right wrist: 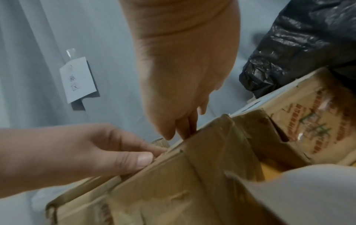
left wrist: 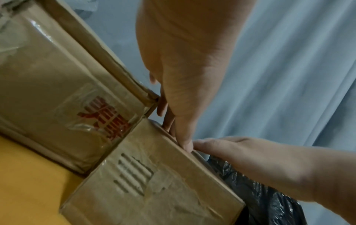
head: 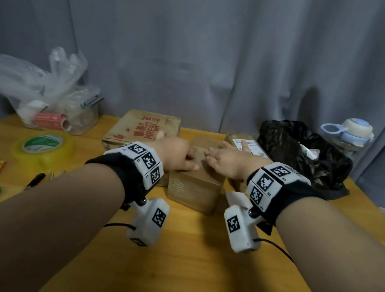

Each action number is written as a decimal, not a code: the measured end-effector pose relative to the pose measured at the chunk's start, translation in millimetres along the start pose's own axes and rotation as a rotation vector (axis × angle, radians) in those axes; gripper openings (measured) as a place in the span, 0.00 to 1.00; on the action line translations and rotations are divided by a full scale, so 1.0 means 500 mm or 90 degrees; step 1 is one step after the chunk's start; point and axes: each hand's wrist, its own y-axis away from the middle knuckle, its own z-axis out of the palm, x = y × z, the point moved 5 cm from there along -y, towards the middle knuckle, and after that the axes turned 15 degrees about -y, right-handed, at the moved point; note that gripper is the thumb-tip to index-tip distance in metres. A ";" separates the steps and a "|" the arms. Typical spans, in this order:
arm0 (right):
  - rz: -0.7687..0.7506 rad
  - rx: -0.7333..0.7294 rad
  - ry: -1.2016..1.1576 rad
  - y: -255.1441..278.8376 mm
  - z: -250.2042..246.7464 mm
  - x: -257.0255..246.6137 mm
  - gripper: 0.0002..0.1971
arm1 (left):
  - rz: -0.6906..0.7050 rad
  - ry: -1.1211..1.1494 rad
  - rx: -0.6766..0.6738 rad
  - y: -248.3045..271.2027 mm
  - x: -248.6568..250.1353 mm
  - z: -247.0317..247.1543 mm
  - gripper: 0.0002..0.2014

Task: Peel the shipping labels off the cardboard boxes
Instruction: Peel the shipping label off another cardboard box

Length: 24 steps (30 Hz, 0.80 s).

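Note:
A small brown cardboard box (head: 194,188) stands mid-table, its near face (left wrist: 154,182) torn and taped, with no label in sight. My left hand (head: 191,161) grips the box's top edge, thumb (right wrist: 142,159) against the side and fingers curled over the top. My right hand (head: 219,155) rests on the same top, its fairly straight fingers (right wrist: 185,129) touching the edge beside the left thumb. Whether anything is pinched there is hidden. Behind right, another box carries a white shipping label (head: 249,146). A flat box with red print (head: 141,128) lies behind left.
A black rubbish bag (head: 304,153) sits at the right, a blue bottle (head: 347,131) behind it. A yellow tape roll (head: 41,146), a clear container (head: 70,118) and small tools lie at the left. A grey curtain hangs behind the wooden table (head: 186,264).

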 end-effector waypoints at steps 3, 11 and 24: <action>0.054 -0.010 0.010 -0.022 -0.008 0.001 0.27 | 0.004 0.003 -0.008 -0.001 -0.003 -0.005 0.24; -0.039 -0.041 -0.022 -0.024 -0.002 -0.026 0.26 | -0.013 -0.068 -0.090 -0.013 -0.002 0.016 0.34; 0.076 -0.059 -0.079 -0.064 -0.042 -0.047 0.26 | 0.006 -0.107 -0.108 -0.027 -0.014 -0.006 0.39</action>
